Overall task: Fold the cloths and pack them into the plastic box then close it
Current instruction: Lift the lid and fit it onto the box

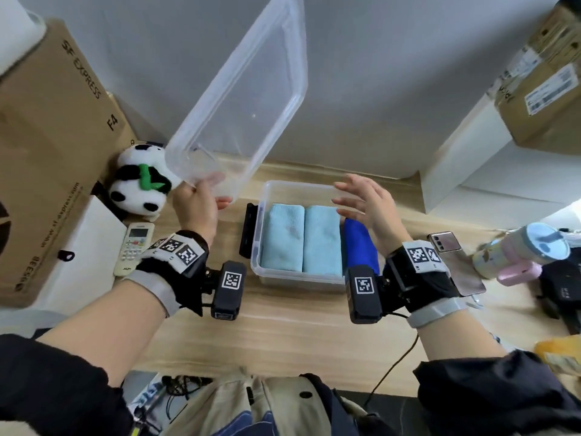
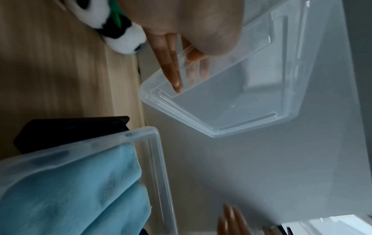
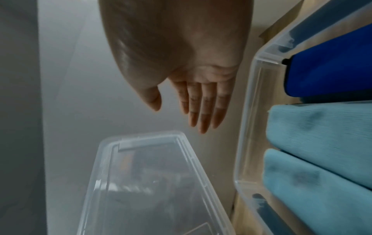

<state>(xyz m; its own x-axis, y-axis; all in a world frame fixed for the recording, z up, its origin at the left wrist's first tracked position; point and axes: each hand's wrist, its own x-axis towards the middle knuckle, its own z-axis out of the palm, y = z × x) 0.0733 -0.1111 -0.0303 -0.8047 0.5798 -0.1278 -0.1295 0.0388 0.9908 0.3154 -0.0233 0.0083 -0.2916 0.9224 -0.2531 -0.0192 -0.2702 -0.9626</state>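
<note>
A clear plastic box (image 1: 300,279) stands on the wooden table. Two folded light blue cloths (image 1: 283,237) (image 1: 322,240) and a dark blue cloth (image 1: 360,243) lie side by side in it. My left hand (image 1: 210,193) grips the near edge of the clear lid (image 1: 248,89), which is raised and tilted up to the left of the box. In the left wrist view my fingers (image 2: 174,71) lie under the lid's (image 2: 241,95) rim. My right hand (image 1: 349,199) hovers open above the box's far right, holding nothing; its straight fingers (image 3: 203,111) show beside the box rim (image 3: 247,127).
A panda plush (image 1: 138,187) and a remote (image 1: 133,247) lie left of the box, before a large cardboard carton (image 1: 47,152). A black block (image 1: 248,231) sits against the box's left wall. A phone (image 1: 456,262) and a bottle (image 1: 522,250) lie to the right.
</note>
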